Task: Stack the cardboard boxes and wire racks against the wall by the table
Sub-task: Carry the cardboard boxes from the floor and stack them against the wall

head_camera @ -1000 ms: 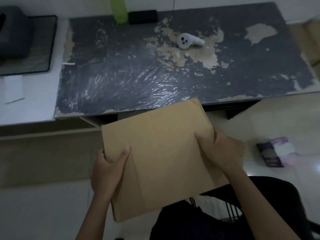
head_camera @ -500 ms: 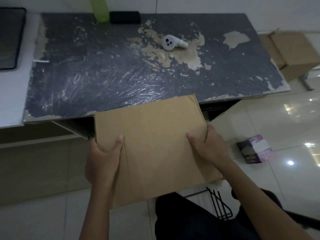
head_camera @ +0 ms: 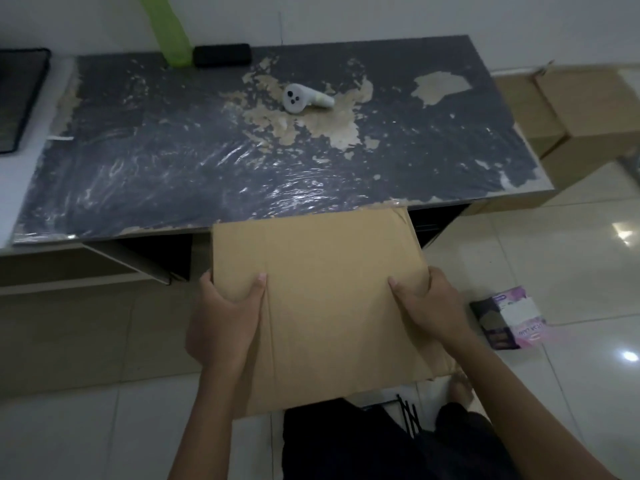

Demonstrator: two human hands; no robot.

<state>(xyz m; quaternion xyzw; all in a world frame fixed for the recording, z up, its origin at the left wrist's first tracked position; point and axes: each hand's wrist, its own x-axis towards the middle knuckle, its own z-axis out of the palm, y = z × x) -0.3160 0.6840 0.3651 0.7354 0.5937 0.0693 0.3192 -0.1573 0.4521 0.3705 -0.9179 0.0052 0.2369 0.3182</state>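
Note:
A flat brown cardboard box [head_camera: 329,289] hangs in front of the table's near edge, held in both hands. My left hand [head_camera: 225,317] grips its left side with the thumb on top. My right hand [head_camera: 429,303] grips the right side, thumb on the top face. The dark, peeling table [head_camera: 173,161] stands against the white wall. Two more cardboard boxes [head_camera: 588,109] stand on the floor at the table's right end. Black wire rack bars [head_camera: 408,414] show on the floor under the held box, mostly hidden.
A white handheld device [head_camera: 304,98], a green bottle [head_camera: 169,32] and a black case [head_camera: 221,55] lie on the table. A black mesh tray [head_camera: 17,95] sits at far left. A purple tissue box [head_camera: 509,320] lies on the tiled floor at right.
The box has moved right and forward along the table's near edge, and my view has turned right. The stacked boxes beside the table have come into view.

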